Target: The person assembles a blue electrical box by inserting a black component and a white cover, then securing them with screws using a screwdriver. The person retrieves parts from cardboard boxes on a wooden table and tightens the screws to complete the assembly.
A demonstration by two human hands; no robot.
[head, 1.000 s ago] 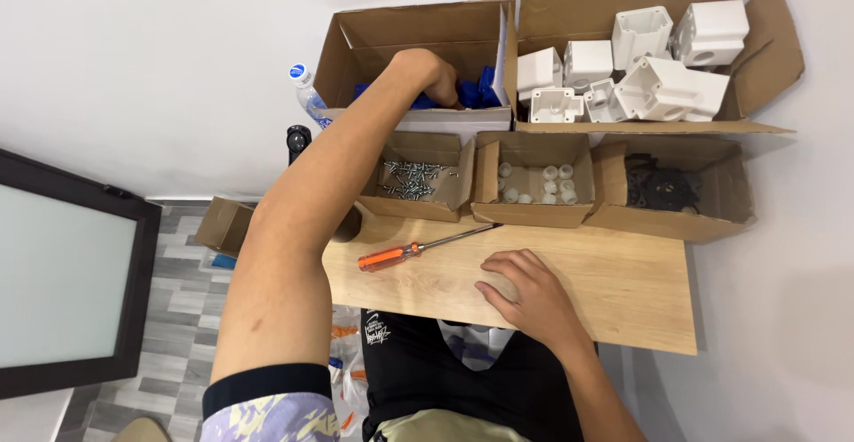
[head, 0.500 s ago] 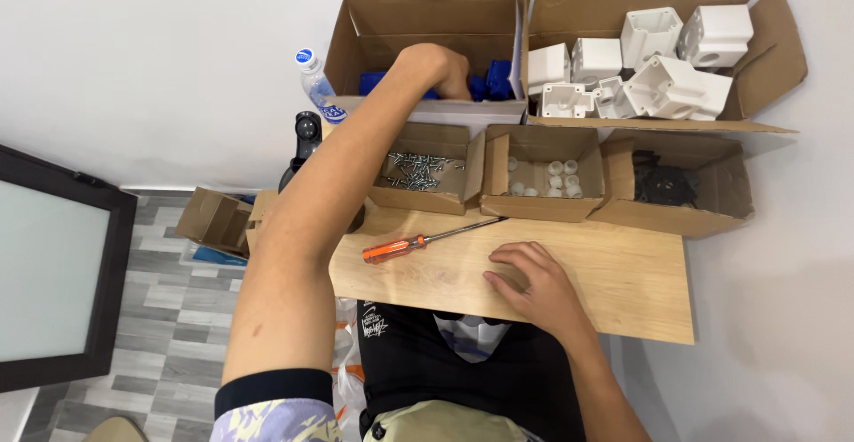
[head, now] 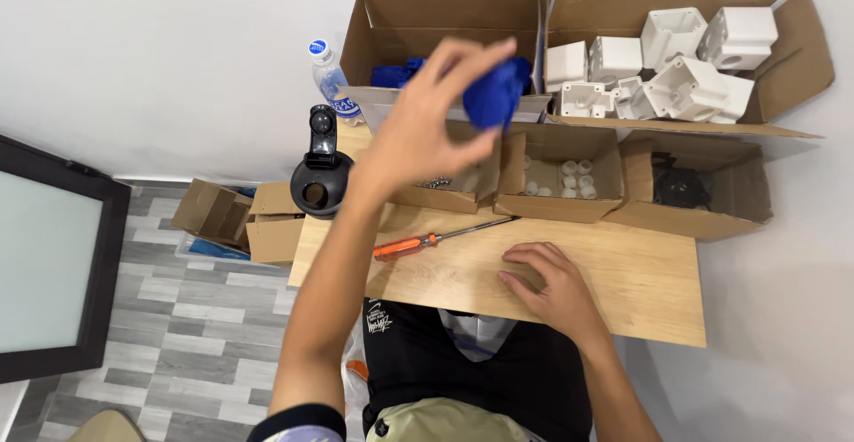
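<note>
The left hand (head: 425,131) has come up out of the far box (head: 445,15), now grasping a blue part (head: 495,91) above the small boxes. The right hand (head: 547,284) stays flat and released on the board (head: 623,273), with bare wood to its right; the screwdriver (head: 427,242) lies to its left.

Your only view comes from the head camera, looking steeply down from above your lap, close over the table (head: 623,291), facing its far edge, the boxes (head: 445,15) and wall.
</note>
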